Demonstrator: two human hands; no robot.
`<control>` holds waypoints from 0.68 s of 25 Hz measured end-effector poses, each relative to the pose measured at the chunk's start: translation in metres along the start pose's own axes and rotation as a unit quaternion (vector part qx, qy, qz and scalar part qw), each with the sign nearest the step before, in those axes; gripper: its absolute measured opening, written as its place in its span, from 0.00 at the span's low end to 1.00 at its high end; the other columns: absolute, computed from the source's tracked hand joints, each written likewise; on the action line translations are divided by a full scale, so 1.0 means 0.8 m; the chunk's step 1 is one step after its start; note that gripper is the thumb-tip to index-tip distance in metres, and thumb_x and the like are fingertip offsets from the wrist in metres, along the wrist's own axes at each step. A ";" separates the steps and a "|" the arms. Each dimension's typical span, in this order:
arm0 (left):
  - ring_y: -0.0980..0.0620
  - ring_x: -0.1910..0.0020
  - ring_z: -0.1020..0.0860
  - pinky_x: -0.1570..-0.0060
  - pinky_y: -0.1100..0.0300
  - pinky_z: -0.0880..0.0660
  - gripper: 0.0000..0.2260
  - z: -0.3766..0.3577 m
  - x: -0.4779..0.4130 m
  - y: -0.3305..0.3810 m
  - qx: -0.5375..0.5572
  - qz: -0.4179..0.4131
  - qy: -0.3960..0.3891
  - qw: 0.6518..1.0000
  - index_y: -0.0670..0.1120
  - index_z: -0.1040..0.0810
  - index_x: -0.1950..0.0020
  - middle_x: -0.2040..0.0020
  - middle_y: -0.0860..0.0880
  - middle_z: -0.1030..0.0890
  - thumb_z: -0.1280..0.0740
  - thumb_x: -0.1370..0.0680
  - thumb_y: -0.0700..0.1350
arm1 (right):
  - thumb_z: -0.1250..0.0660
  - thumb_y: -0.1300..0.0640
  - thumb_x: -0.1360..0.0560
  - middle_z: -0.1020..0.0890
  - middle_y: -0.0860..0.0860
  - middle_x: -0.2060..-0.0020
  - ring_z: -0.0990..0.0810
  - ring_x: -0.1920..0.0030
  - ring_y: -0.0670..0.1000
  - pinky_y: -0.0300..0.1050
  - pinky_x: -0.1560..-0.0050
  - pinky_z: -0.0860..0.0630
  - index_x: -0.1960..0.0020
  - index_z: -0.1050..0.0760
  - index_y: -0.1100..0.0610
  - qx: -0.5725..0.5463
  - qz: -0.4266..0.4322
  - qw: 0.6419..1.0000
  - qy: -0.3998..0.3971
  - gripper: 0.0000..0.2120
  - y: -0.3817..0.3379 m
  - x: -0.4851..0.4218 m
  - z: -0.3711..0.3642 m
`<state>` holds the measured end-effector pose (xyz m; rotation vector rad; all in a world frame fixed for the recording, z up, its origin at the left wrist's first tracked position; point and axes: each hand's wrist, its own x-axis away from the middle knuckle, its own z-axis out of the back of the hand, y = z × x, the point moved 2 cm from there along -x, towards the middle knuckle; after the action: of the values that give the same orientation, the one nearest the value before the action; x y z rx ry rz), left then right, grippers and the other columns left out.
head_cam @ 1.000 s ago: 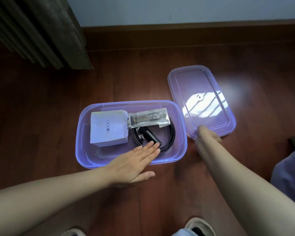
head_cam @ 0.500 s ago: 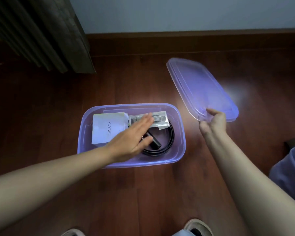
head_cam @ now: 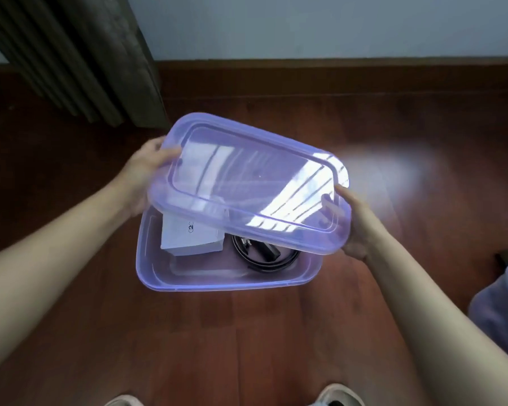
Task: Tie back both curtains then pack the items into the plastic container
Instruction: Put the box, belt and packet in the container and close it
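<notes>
While fingers of left hand [head_cam: 146, 174], right hand [head_cam: 356, 230] grip lid [head_cam: 247, 183], it half-covers container [head_cam: 217, 281], white box [head_cam: 188, 240]; curtain [head_cam: 85, 54] behind.

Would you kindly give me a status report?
Left hand and right hand grip lid ends. Lid tilted over container, not seated. No obstruction visible.

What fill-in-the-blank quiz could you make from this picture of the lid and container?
The left hand and right hand grip the lid: ____ hands in all.
The container below holds a box coloured ____.
Beside the box lies a coil coloured ____.
The floor is made of ____.
Missing words: two, white, black, wood.
</notes>
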<state>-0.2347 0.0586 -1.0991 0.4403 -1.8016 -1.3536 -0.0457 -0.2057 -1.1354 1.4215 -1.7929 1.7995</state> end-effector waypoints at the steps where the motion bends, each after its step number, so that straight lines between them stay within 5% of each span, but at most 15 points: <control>1: 0.54 0.58 0.19 0.57 0.60 0.21 0.17 0.011 0.004 -0.013 -0.091 -0.017 0.029 0.995 0.43 0.28 0.37 0.46 0.45 0.20 0.32 0.25 0.44 | 0.37 0.45 0.24 0.19 0.46 0.60 0.20 0.69 0.45 0.36 0.70 0.24 0.48 0.24 0.51 0.036 0.014 0.999 0.014 0.11 0.003 -0.003 0.001; 4: 0.47 0.52 0.23 0.51 0.54 0.26 0.19 0.035 0.025 -0.048 -0.403 -0.071 0.092 0.908 0.45 0.25 0.37 0.46 0.44 0.23 0.32 0.25 0.52 | 0.37 0.47 0.23 0.21 0.50 0.51 0.21 0.60 0.48 0.38 0.68 0.25 0.40 0.32 0.48 0.152 0.131 0.975 0.097 0.14 0.007 -0.009 0.008; 6: 0.44 0.55 0.25 0.55 0.56 0.32 0.19 0.041 0.042 -0.060 -0.504 -0.064 0.117 0.853 0.42 0.21 0.44 0.53 0.42 0.24 0.34 0.27 0.56 | 0.36 0.49 0.24 0.19 0.56 0.49 0.21 0.55 0.52 0.42 0.62 0.25 0.43 0.27 0.52 0.264 0.217 0.931 0.132 0.12 0.014 -0.013 0.010; 9: 0.41 0.55 0.24 0.57 0.56 0.32 0.25 0.050 0.055 -0.066 -0.537 -0.026 0.133 0.833 0.40 0.22 0.50 0.55 0.42 0.21 0.39 0.34 0.59 | 0.40 0.45 0.29 0.19 0.61 0.54 0.21 0.52 0.60 0.45 0.57 0.31 0.50 0.23 0.62 0.478 0.269 0.822 0.152 0.21 0.037 -0.018 0.007; 12: 0.42 0.54 0.24 0.58 0.55 0.31 0.22 0.058 0.058 -0.074 -0.549 0.036 0.144 0.823 0.42 0.26 0.47 0.53 0.44 0.21 0.36 0.30 0.58 | 0.39 0.48 0.25 0.21 0.62 0.51 0.23 0.49 0.62 0.44 0.55 0.35 0.48 0.24 0.63 0.510 0.253 0.808 0.150 0.18 0.056 -0.018 0.004; 17: 0.40 0.50 0.25 0.54 0.52 0.32 0.21 0.058 0.056 -0.071 -0.585 0.008 0.155 0.796 0.41 0.31 0.40 0.48 0.41 0.23 0.34 0.26 0.52 | 0.38 0.49 0.24 0.20 0.60 0.52 0.23 0.49 0.62 0.47 0.55 0.32 0.48 0.24 0.62 0.534 0.255 0.789 0.166 0.16 0.055 -0.015 -0.001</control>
<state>-0.3083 0.0363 -1.1370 -0.0545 -0.4586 -1.9361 -0.0725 -0.2100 -1.1721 0.6871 -0.9563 3.3942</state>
